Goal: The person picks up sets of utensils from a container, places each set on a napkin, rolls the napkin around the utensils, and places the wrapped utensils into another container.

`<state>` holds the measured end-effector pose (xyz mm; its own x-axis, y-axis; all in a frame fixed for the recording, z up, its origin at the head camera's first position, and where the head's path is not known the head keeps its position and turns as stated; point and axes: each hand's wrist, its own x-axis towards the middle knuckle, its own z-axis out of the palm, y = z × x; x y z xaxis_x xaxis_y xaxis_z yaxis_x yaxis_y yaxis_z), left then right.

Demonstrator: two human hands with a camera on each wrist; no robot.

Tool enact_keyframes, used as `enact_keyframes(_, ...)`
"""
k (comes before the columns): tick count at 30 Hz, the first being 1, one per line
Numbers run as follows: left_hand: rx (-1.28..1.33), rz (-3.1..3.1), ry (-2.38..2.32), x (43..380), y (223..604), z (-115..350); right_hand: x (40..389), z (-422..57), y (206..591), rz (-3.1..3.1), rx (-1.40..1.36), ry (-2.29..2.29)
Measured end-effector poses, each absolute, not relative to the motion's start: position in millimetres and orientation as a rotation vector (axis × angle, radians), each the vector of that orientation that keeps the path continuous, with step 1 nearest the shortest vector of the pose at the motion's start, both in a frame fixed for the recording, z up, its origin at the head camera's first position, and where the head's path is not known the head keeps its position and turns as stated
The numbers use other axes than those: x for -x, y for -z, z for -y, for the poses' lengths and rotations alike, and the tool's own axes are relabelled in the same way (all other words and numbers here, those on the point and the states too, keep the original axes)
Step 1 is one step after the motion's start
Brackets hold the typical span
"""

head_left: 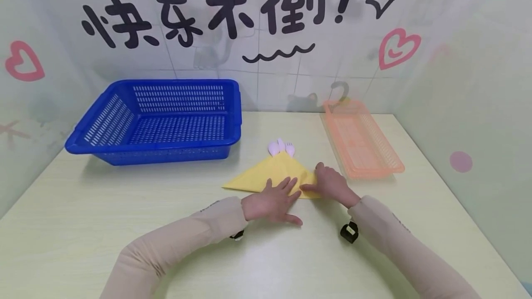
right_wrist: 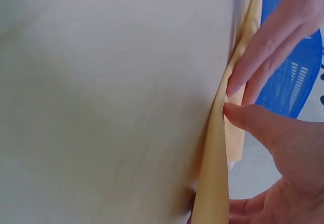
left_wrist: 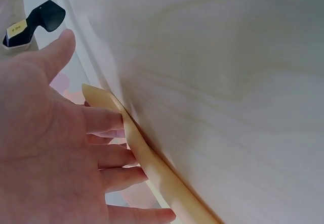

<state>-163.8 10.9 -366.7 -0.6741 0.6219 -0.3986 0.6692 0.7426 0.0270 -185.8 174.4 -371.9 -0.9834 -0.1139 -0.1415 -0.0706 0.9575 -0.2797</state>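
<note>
A yellow napkin (head_left: 259,175), folded into a triangle, lies on the table with its long edge toward me. From under its top point stick out the heads of a pale pink spoon (head_left: 273,148), a knife (head_left: 281,144) and a fork (head_left: 289,149); their handles are hidden by the cloth. My left hand (head_left: 274,203) is spread flat, its fingertips pressing on the napkin's middle near the long edge. With my right hand (head_left: 331,183) I grip the right corner, thumb (right_wrist: 248,117) on top of the cloth and fingers curled at its edge.
A blue plastic basket (head_left: 166,149) stands at the back left. An orange, shallow basket (head_left: 376,170) is at the back right, just beyond my right hand. A printed curtain (head_left: 257,68) hangs along the table's far edge. Both wrists wear black camera mounts (head_left: 349,232).
</note>
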Motion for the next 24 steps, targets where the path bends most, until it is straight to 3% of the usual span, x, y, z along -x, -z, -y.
enact_keyframes(24,-0.984,-2.557,0.141,166.2,364.4,-11.2,203.4,-187.0,363.7,-2.628,0.093,0.775)
